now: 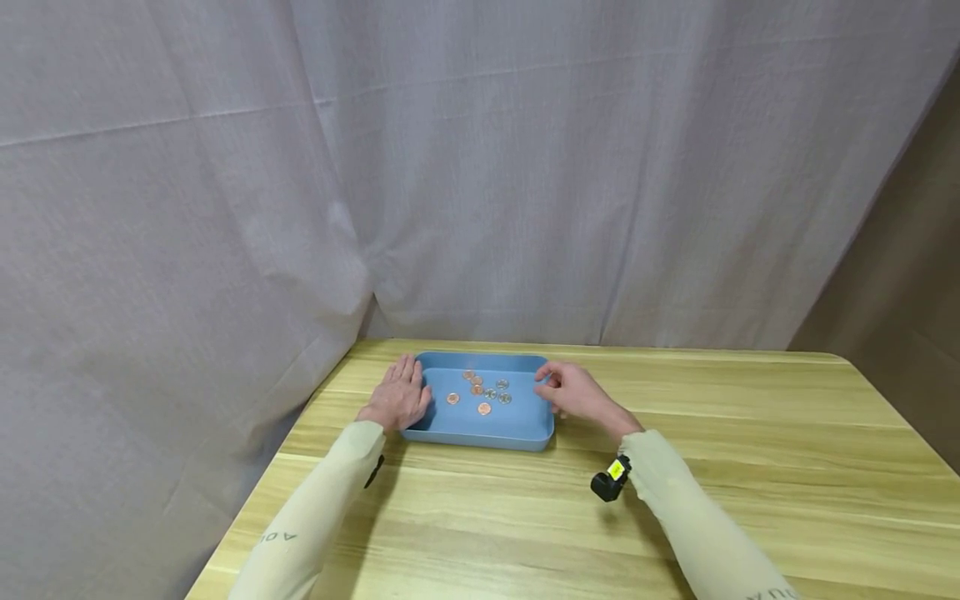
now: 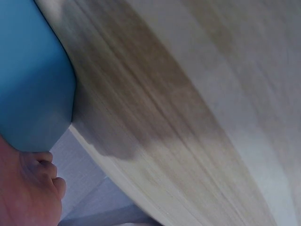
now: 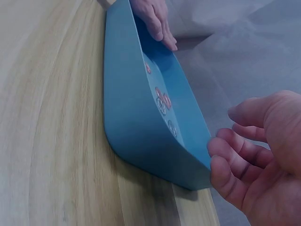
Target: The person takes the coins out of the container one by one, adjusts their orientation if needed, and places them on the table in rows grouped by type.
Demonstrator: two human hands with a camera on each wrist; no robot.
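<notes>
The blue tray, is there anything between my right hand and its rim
Nothing visible. The right hand sits at the right rim of the blue tray, its fingertips at the corner with no object between. The coins lie inside on the floor. The left hand rests on the opposite rim.

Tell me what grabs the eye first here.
A blue tray sits on the wooden table near its far left edge, with a scatter of coins inside, some copper, some silvery. The left hand rests flat on the tray's left rim, and the right hand has its fingertips at the right rim. A grey curtain fills the background.
</notes>
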